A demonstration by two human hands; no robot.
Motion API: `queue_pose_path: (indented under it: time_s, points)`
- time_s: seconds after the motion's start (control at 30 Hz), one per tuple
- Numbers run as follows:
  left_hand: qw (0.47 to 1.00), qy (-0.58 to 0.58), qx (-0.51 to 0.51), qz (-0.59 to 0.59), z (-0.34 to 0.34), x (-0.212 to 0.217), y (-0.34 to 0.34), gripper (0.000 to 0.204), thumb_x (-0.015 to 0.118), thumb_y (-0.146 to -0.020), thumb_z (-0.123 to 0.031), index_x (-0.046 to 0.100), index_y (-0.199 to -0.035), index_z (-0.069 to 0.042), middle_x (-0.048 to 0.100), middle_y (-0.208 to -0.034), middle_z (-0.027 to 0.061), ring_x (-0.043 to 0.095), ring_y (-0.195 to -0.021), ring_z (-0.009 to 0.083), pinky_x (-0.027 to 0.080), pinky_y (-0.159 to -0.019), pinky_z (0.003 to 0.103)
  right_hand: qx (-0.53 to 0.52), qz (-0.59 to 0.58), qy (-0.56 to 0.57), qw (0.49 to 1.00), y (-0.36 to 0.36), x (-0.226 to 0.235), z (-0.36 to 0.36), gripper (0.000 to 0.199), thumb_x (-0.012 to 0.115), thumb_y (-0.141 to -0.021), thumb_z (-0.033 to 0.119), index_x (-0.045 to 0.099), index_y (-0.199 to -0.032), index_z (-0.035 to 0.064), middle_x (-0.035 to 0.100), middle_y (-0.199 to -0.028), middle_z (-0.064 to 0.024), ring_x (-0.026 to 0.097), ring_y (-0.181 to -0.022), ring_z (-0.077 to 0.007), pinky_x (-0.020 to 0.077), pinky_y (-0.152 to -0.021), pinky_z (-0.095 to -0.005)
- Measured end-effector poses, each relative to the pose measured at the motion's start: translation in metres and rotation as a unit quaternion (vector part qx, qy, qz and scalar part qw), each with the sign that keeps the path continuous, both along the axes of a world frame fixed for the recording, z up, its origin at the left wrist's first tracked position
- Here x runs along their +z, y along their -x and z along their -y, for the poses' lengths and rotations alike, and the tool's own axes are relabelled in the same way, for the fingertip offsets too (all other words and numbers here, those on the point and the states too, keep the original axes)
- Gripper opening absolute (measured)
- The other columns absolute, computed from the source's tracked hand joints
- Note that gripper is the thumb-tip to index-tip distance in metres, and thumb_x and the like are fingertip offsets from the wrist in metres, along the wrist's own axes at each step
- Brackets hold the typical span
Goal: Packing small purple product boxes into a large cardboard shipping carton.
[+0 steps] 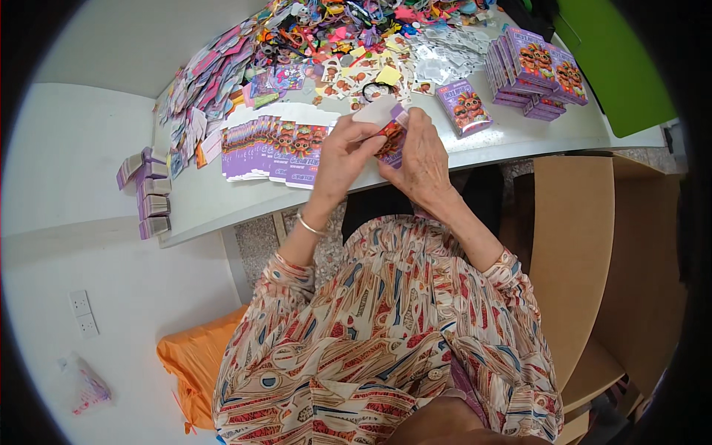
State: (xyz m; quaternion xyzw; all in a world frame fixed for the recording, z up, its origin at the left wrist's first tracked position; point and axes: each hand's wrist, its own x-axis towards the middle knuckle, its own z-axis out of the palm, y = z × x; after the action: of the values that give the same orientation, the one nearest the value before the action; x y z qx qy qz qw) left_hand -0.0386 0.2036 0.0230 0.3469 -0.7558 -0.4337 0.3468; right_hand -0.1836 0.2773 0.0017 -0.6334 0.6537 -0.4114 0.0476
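Note:
Between my two hands, over the table's front edge, is a small purple cardboard box (391,142) with cartoon figures; its white end flap sticks up. My left hand (343,154) pinches the box's left side with thumb and fingers. Around its right side my right hand (421,157) is closed, fingers at the top edge. Left of my hands lies a fanned row of flat purple box blanks (300,154) with white flaps. A made-up purple box (465,108) lies to the right of my right hand. Just beyond my hands is a black elastic band (378,90).
Stacked purple boxes (530,67) stand at the right by a green panel (619,67). Heaps of colourful trinkets (341,33), cards (211,81) and clear packets (452,55) cover the back. A big cardboard carton (571,259) stands right of me, an orange bag (204,360) left.

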Motion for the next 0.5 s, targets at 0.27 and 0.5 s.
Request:
queue_pose_path:
  time_s: [0.27,0.5]
  points:
    - [0.934,-0.313,-0.173,0.003,0.020,0.022,-0.001,0.020,0.070,-0.085,-0.011,0.071,-0.103,-0.001,0.069,-0.092,0.0024,0.060,-0.085,0.0076,0.047,-0.077,0.023,0.109,0.083,-0.127,0.982,0.018,0.007,-0.001,0.072,0.076,-0.067,0.018,0.036,-0.124,-0.0003,0.057,-0.100,-0.0214,0.059,-0.092,-0.0379,0.0494,-0.078,-0.0405]
    - [0.931,-0.333,-0.146,-0.025,0.011,0.015,0.009,0.029,0.069,-0.085,-0.010,0.065,-0.112,0.001,0.066,-0.108,0.0049,0.061,-0.092,0.0089,0.049,-0.084,0.024,0.201,0.348,-0.159,0.902,0.026,-0.009,-0.001,0.052,0.077,-0.074,0.019,0.050,-0.116,0.0023,0.065,-0.099,-0.0095,0.062,-0.093,-0.0152,0.0485,-0.082,-0.0298]
